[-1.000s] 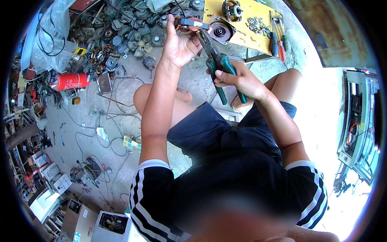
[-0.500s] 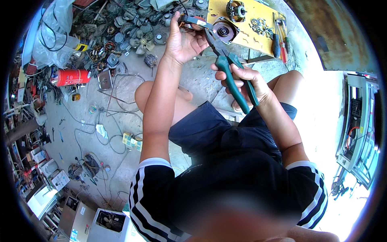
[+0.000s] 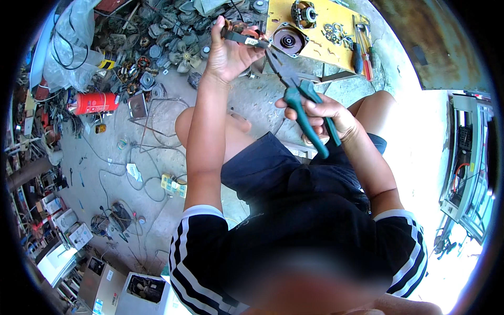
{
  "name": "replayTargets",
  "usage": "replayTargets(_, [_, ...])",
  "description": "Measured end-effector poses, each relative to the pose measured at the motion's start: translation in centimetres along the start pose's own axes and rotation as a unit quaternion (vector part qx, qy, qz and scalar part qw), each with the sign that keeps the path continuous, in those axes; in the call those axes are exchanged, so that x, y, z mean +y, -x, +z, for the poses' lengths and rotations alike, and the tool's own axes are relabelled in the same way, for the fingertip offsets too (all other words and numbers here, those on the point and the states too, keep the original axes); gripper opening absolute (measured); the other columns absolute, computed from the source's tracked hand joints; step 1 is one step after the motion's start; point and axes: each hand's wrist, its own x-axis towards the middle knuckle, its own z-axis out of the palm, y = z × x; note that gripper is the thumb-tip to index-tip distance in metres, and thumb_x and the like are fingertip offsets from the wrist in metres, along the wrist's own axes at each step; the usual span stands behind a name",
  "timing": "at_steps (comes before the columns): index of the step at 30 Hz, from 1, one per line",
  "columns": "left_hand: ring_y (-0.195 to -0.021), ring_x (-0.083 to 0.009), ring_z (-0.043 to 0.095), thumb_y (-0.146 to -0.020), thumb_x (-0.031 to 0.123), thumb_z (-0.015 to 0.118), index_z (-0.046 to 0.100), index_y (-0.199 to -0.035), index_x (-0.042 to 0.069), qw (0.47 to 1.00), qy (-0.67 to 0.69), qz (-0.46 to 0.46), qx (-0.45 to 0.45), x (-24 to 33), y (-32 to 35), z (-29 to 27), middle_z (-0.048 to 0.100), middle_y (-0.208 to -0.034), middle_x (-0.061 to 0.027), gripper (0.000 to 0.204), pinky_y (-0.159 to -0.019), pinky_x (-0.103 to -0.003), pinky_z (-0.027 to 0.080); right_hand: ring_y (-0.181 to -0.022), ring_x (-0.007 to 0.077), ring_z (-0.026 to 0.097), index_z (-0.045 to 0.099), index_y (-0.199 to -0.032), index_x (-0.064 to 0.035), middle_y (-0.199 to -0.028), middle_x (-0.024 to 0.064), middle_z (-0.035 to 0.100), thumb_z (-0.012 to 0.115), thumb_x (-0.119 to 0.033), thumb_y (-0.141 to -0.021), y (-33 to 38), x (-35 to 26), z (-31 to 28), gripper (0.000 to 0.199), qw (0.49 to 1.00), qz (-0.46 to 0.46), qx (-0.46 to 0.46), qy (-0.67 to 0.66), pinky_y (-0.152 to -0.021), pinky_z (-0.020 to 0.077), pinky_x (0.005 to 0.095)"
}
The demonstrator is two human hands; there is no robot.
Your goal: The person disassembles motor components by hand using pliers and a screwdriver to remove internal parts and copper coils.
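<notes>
My left hand [image 3: 226, 62], at the upper middle, grips a motor stator [image 3: 245, 39] with a dark iron rim and copper-coloured windings. Its thumb is up at the left end, and the other fingers curl behind the rim. My right hand [image 3: 333, 114] is wrapped around the green handles of a large pair of pliers [image 3: 307, 122]. The pliers slant up and left, with their grey jaws close to the stator's right end. Whether the jaw tips touch it I cannot tell.
A yellow board [image 3: 325, 50] ahead carries a round motor end cover [image 3: 289, 40], a motor part [image 3: 304, 14], small metal pieces and screwdrivers [image 3: 358, 56]. Motor parts [image 3: 178, 37] are heaped at the upper left. A red cylinder [image 3: 95, 103], cables and a power strip [image 3: 173, 185] lie on the floor.
My left hand has shifted left and turned the stator so that its right end tilts lower. The pliers have moved slightly down, still in my right hand.
</notes>
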Motion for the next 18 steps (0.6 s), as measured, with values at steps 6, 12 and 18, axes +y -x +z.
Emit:
replayTargets(6, [-0.105,-0.0243,0.065,-0.084,0.071,0.056,0.051,-0.127,0.01,0.956,-0.27,0.061,0.097,-0.2,0.8,1.2,0.063,-0.122,-0.0181,0.076,-0.091,-0.039,0.052,-0.087,0.0235,0.064,0.05,-0.13,0.0005,-0.103,0.0144,0.066,0.063,-0.018,-0.093,0.4,0.0,0.3,0.044,0.812,0.002,0.189,0.552,-0.084,0.0499,0.0341])
replayTargets(12, [-0.112,-0.0225,0.061,-0.087,0.067,0.056,0.053,-0.125,0.007,0.924,-0.362,0.069,0.104,-1.1,0.5,1.6,0.064,-0.121,-0.0138,0.071,-0.097,-0.037,0.049,-0.109,0.0434,0.057,0.042,-0.14,0.0008,-0.114,0.0269,0.057,0.064,-0.015,-0.089,-0.6,1.6,0.1,0.058,0.647,-0.201,0.358,0.642,-0.095,0.044,0.0431])
replayTargets(18, [-0.11,-0.0159,0.059,-0.082,0.039,0.077,0.052,-0.133,0.001,0.774,-0.545,0.278,0.163,-4.1,0.2,3.5,0.062,-0.122,-0.0074,0.069,-0.098,-0.035,0.045,-0.107,0.0438,0.057,0.045,-0.137,0.0019,-0.11,0.0272,0.06,0.064,-0.012,-0.087,0.6,1.5,-2.0,0.055,0.62,-0.101,0.28,0.726,-0.096,0.0434,0.0439])
